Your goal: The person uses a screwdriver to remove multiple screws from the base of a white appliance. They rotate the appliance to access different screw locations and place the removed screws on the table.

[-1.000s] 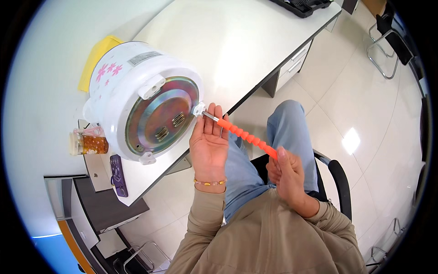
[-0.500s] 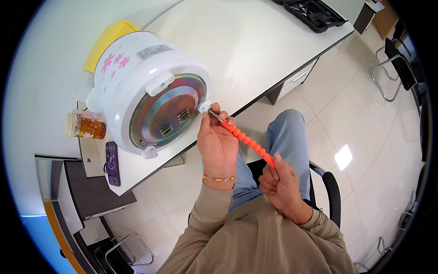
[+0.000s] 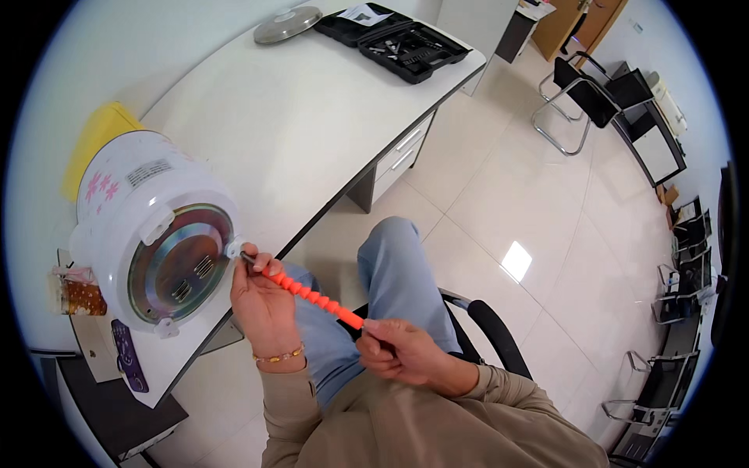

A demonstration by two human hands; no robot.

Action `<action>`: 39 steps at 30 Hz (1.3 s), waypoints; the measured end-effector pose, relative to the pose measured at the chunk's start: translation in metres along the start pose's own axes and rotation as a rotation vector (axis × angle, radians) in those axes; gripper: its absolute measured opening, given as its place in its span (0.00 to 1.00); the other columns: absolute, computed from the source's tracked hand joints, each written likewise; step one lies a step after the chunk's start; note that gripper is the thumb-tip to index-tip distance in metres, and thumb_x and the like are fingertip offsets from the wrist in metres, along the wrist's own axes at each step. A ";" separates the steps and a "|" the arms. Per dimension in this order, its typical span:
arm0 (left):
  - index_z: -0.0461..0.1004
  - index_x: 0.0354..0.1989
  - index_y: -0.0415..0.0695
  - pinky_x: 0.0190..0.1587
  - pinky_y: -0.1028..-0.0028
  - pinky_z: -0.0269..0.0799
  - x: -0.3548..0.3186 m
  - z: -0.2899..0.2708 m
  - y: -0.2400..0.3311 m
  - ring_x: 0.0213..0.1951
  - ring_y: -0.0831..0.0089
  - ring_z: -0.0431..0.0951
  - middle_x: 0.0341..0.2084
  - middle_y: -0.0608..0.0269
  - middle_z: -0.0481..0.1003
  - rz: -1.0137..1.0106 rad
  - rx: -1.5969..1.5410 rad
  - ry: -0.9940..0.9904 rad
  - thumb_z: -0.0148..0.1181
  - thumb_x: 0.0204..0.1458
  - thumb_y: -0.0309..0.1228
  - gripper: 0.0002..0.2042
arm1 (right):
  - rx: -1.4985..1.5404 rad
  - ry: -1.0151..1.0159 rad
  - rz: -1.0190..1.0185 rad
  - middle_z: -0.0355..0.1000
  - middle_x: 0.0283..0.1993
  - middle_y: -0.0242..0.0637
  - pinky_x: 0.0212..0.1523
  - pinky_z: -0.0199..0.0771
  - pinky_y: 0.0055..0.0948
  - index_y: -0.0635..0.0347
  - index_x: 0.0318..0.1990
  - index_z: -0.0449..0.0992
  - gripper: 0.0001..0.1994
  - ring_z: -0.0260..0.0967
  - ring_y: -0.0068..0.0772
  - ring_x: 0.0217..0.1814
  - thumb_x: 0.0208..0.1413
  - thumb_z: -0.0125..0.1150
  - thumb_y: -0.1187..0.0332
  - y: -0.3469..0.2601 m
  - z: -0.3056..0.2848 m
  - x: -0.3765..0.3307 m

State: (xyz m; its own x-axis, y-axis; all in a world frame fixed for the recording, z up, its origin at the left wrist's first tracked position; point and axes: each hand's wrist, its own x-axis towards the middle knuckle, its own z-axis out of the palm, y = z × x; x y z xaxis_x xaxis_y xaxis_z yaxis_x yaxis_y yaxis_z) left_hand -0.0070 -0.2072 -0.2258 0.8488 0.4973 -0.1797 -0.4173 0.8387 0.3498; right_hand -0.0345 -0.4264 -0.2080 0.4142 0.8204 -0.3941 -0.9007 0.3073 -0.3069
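A white rice cooker (image 3: 160,183) with pink flowers lies on its side on the desk, its round metal base (image 3: 179,265) facing me. Small white feet ring that base. At the foot on the right edge (image 3: 235,248), my left hand (image 3: 265,304) pinches the metal tip end of an orange flexible screwdriver extension (image 3: 316,296). The tip meets or nearly meets the foot; my fingers partly hide the contact. The segmented shaft slopes down to my right hand (image 3: 402,351), whose thumb and fingers are closed on its lower end.
On the white desk (image 3: 265,132) lie an open black tool case (image 3: 409,54) and a pot lid (image 3: 287,25) at the far end. A yellow object (image 3: 97,144) stands behind the cooker. A jar (image 3: 82,299) and purple phone (image 3: 129,355) are at left. My chair's armrest (image 3: 499,339) is at right.
My view has swung right, so the cooker and hands sit further left and lower, and the lid shows. My right hand has turned on the extension's end; the left still pinches near the tip.
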 end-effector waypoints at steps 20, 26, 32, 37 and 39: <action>0.65 0.39 0.38 0.31 0.74 0.65 -0.001 0.004 0.007 0.31 0.75 0.67 0.34 0.62 0.70 -0.089 -0.140 -0.051 0.44 0.62 0.29 0.07 | -1.224 0.310 -0.666 0.61 0.17 0.35 0.17 0.54 0.27 0.64 0.24 0.72 0.11 0.53 0.24 0.16 0.56 0.59 0.69 0.008 0.006 0.009; 0.65 0.39 0.38 0.30 0.75 0.64 -0.006 0.015 0.003 0.30 0.76 0.65 0.33 0.63 0.69 -0.040 -0.065 0.022 0.41 0.63 0.29 0.08 | -0.680 0.216 -0.215 0.57 0.17 0.24 0.20 0.48 0.20 0.64 0.24 0.72 0.22 0.48 0.14 0.20 0.66 0.45 0.58 0.011 0.002 0.002; 0.65 0.41 0.38 0.31 0.74 0.66 -0.009 0.032 -0.002 0.31 0.75 0.66 0.34 0.61 0.70 0.018 -0.068 0.201 0.41 0.64 0.30 0.08 | -0.601 0.247 -0.341 0.57 0.17 0.24 0.20 0.48 0.21 0.63 0.24 0.71 0.18 0.50 0.14 0.19 0.64 0.51 0.62 0.008 0.000 0.006; 0.66 0.40 0.38 0.33 0.74 0.66 -0.009 0.035 -0.002 0.30 0.75 0.66 0.34 0.61 0.70 0.022 -0.038 0.216 0.40 0.64 0.30 0.09 | -1.345 0.382 -0.787 0.60 0.16 0.32 0.18 0.51 0.25 0.64 0.22 0.69 0.11 0.52 0.22 0.15 0.55 0.60 0.72 -0.008 0.015 0.006; 0.66 0.40 0.39 0.33 0.75 0.65 -0.007 0.022 0.001 0.30 0.75 0.66 0.34 0.61 0.70 -0.003 -0.027 0.088 0.40 0.64 0.30 0.09 | -1.618 0.395 -0.967 0.61 0.16 0.36 0.17 0.51 0.27 0.64 0.22 0.70 0.10 0.52 0.26 0.14 0.52 0.62 0.73 -0.012 0.016 0.007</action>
State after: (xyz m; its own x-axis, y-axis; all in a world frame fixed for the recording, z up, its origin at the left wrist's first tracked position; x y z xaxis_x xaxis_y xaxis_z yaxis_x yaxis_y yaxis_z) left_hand -0.0061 -0.2144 -0.2038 0.8187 0.5115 -0.2608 -0.4245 0.8451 0.3250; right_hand -0.0233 -0.4165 -0.1930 0.8341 0.4602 0.3041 0.4822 -0.3406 -0.8072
